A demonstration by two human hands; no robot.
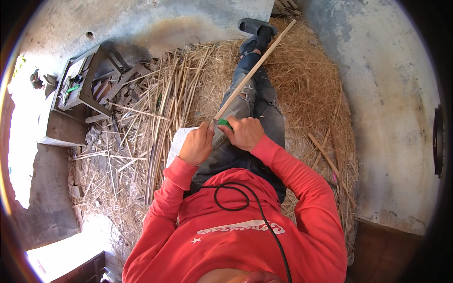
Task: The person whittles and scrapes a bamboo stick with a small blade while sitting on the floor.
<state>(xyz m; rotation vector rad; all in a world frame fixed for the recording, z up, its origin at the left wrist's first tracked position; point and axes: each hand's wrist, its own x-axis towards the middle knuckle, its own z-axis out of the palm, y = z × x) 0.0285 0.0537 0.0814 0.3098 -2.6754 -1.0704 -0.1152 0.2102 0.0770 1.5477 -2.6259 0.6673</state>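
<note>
A long pale strip of wood or bamboo (255, 71) slants from my hands up past my outstretched legs. My left hand (197, 144) is closed in a pinch at the strip's near end, thumb and forefinger meeting there. A green-handled knife (224, 123) sits in my right hand (247, 134), whose fingers wrap its handle. Its short grey blade lies against the strip's near end, beside my left fingertips. Most of the blade and handle is hidden by my fingers. Both hands meet above my thighs.
My legs in torn jeans (270, 106) stretch forward over straw and shavings (306, 66). Many long strips (165, 113) are heaped to the left. A wooden stool-like frame (87, 85) holds small items further left. A black cable (264, 217) crosses my red sweatshirt. Walls (387, 94) close in.
</note>
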